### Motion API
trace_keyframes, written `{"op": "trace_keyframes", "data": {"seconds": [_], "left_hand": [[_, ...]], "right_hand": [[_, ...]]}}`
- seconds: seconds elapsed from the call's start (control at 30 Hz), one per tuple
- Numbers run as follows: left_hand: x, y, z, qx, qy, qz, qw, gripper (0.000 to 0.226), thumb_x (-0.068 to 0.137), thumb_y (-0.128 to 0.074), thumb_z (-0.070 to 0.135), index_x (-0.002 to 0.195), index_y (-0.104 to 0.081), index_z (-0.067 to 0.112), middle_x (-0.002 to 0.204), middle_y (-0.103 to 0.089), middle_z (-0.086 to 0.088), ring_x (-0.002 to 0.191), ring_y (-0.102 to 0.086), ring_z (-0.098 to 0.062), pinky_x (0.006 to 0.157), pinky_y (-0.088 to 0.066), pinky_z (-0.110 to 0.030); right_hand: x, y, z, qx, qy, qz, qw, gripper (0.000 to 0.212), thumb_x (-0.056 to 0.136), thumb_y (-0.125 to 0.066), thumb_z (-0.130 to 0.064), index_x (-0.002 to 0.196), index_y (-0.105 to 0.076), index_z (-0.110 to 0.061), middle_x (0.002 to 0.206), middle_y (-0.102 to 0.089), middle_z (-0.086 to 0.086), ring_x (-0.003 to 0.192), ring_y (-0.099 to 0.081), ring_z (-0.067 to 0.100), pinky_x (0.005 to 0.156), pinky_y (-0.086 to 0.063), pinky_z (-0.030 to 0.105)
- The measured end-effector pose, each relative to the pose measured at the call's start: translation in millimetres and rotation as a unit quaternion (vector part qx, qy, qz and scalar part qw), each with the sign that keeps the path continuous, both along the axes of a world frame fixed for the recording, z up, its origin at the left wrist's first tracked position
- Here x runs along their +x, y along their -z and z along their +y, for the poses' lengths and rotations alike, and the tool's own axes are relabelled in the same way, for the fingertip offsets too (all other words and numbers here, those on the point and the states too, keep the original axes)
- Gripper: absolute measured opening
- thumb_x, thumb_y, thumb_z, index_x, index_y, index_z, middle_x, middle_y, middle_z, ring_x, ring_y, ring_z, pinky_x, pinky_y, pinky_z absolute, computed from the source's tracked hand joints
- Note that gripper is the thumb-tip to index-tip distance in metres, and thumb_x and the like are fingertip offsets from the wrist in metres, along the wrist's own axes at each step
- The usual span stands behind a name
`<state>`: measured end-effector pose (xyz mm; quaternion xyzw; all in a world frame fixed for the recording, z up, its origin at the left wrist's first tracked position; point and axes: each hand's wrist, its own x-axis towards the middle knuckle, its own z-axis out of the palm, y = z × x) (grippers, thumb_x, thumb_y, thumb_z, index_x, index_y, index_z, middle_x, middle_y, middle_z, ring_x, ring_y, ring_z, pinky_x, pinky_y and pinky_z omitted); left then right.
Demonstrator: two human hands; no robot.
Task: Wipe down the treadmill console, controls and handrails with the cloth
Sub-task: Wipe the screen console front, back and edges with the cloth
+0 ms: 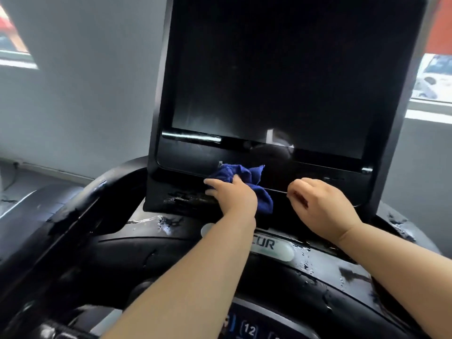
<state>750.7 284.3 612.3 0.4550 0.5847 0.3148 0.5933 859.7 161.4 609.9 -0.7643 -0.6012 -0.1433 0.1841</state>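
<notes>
Step in hand: wiping the console's lower panel. The left hand [232, 195] grips the bunched blue cloth [244, 182] against the panel just below the screen [281, 69]. The right hand [320, 204], loosely curled and empty, rests beside the cloth. Next: wipe the wet housing [325, 272] below the screen.

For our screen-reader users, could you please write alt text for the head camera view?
The left hand presses a blue cloth against the black panel below the dark treadmill screen, while the right hand, loosely curled and empty, rests beside it. Water droplets dot the console beneath.
</notes>
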Motion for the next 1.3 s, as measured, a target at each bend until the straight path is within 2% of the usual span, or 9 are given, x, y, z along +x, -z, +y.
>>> {"op": "trace_keyframes", "data": {"seconds": [0.07,0.13,0.27,0.4,0.53,0.67,0.93,1.07,1.3], "left_hand": [[-20.6,4.6,-1.8,0.022,-0.015,-0.044,0.999,0.053,0.094,-0.054,0.026,0.141,-0.033,0.013,0.136,-0.050,-0.012,0.112,-0.057,-0.025,0.096,-0.046,-0.036],[-43.6,-3.4,0.6,0.056,-0.034,-0.097,0.993,0.032,0.090,-0.062,0.021,0.119,-0.049,0.016,0.106,-0.061,0.001,0.088,-0.059,-0.010,0.077,-0.047,-0.023],[-73.5,-14.6,28.8,0.101,0.053,-0.130,0.985,0.019,0.091,-0.059,0.032,0.105,-0.061,0.020,0.100,-0.067,0.001,0.095,-0.064,-0.017,0.084,-0.053,-0.034],[-95.2,-1.3,63.5,0.198,0.153,-0.046,0.967,0.042,0.083,-0.055,0.055,0.116,-0.062,0.029,0.116,-0.060,0.015,0.110,-0.059,-0.010,0.095,-0.049,-0.034],[-123.8,-0.7,104.2,0.256,0.222,0.019,0.941,0.030,0.100,-0.038,0.039,0.096,-0.064,0.027,0.089,-0.060,0.018,0.083,-0.056,0.006,0.068,-0.040,-0.001],[-135.7,8.0,143.9,0.365,0.249,0.035,0.896,0.027,0.100,-0.039,0.027,0.097,-0.064,0.035,0.094,-0.065,0.014,0.089,-0.060,-0.001,0.084,-0.046,-0.023],[-124.1,6.1,134.9,0.516,0.301,-0.030,0.801,0.023,0.095,-0.044,0.019,0.089,-0.066,0.023,0.085,-0.063,0.019,0.086,-0.062,-0.005,0.075,-0.046,-0.015],[-119.6,2.4,133.0,0.536,0.301,-0.051,0.787,0.023,0.094,-0.045,0.017,0.086,-0.067,0.019,0.080,-0.063,0.013,0.081,-0.062,-0.009,0.072,-0.050,-0.025],[-99.4,7.9,113.3,0.549,0.364,-0.053,0.750,0.026,0.091,-0.043,0.025,0.082,-0.067,0.020,0.075,-0.062,0.014,0.076,-0.060,-0.007,0.069,-0.047,-0.019]], "right_hand": [[-12.8,-9.0,-2.7,-0.027,0.073,0.112,0.991,0.009,0.088,-0.060,-0.026,0.081,-0.061,-0.020,0.061,-0.061,-0.006,0.054,-0.057,0.019,0.052,-0.048,0.032],[-37.0,-19.4,8.2,-0.071,0.136,0.353,0.923,0.030,0.092,-0.054,-0.041,0.084,-0.066,-0.015,0.062,-0.069,-0.002,0.051,-0.063,0.018,0.048,-0.047,0.026],[-88.4,-24.8,52.6,-0.088,0.097,0.804,0.579,0.065,0.092,-0.040,-0.062,0.111,-0.062,-0.004,0.095,-0.073,0.015,0.080,-0.072,0.030,0.062,-0.057,0.032],[-134.0,-18.2,105.9,0.051,0.040,0.903,0.426,0.035,0.094,-0.054,-0.041,0.115,-0.063,-0.015,0.105,-0.072,0.008,0.091,-0.070,0.024,0.079,-0.058,0.039],[-160.9,3.6,147.6,0.114,0.102,0.902,0.404,0.024,0.093,-0.060,-0.021,0.114,-0.063,-0.010,0.098,-0.070,0.009,0.081,-0.066,0.020,0.056,-0.054,0.025],[-167.0,14.1,167.5,0.184,0.180,0.887,0.383,0.009,0.086,-0.065,-0.003,0.095,-0.065,-0.004,0.088,-0.067,0.015,0.081,-0.065,0.025,0.060,-0.058,0.030],[-133.2,19.8,127.6,0.350,0.401,0.709,0.462,0.010,0.087,-0.063,-0.008,0.095,-0.059,-0.004,0.078,-0.063,0.015,0.067,-0.064,0.029,0.062,-0.053,0.035],[-92.9,18.2,77.9,0.474,0.466,0.615,0.425,0.027,0.089,-0.057,-0.009,0.116,-0.056,-0.004,0.110,-0.064,0.017,0.082,-0.058,0.025,0.073,-0.048,0.033],[-125.2,25.3,119.0,0.399,0.399,0.606,0.561,0.011,0.078,-0.068,-0.011,0.087,-0.061,-0.013,0.078,-0.065,0.005,0.070,-0.063,0.021,0.071,-0.055,0.036]]}}
